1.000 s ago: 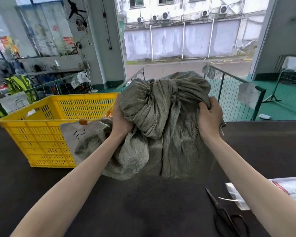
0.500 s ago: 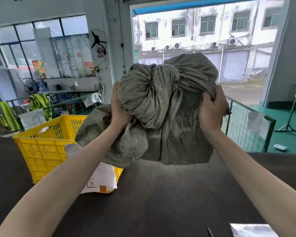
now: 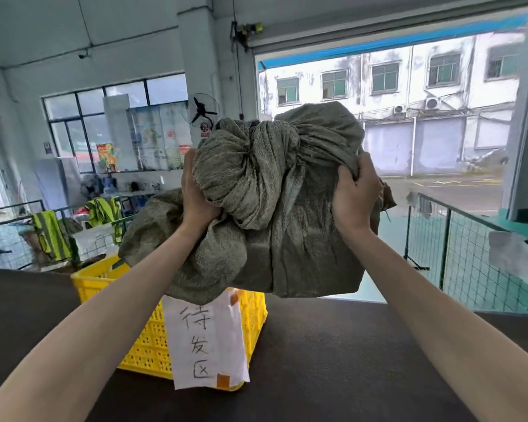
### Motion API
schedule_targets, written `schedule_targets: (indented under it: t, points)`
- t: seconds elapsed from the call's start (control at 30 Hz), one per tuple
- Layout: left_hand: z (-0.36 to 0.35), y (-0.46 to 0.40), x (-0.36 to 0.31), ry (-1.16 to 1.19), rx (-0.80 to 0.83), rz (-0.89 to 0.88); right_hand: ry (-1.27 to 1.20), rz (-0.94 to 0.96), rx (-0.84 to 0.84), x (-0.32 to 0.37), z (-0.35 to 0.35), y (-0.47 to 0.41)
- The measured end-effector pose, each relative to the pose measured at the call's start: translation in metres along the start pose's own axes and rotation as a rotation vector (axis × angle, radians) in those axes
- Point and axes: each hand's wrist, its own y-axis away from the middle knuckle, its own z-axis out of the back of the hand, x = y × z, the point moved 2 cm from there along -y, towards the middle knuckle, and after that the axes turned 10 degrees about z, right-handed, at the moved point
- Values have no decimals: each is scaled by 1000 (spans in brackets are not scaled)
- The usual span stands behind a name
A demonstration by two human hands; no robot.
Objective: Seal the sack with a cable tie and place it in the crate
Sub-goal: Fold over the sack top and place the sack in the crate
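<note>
The grey-green woven sack hangs in the air above the dark table, its gathered neck bunched toward me. My left hand grips the sack's left side under the bunched neck. My right hand grips a fold of fabric on its right side. Below and left of the sack stands the yellow perforated crate, partly hidden by the sack's lower corner. A white paper label with handwritten characters hangs on the crate's near wall. No cable tie shows.
The dark table stretches across the foreground. Green wire-mesh fencing runs behind the table on the right. Hi-vis vests hang on a rail at the back left, before an open doorway to a street.
Both hands have lifted the sack off the table and carried it up and leftward, over the crate's near right corner. The scissors and plastic packet have left the view.
</note>
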Motion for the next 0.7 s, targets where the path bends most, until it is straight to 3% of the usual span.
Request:
schedule_targets:
  t: [0.37,0.7]
  points:
    - [115,-57,105,-76,-70,182,-47,13,66,18,-170,36]
    - [178,-96,194,-171,-71,101,-49,-75,82,3,-280,77]
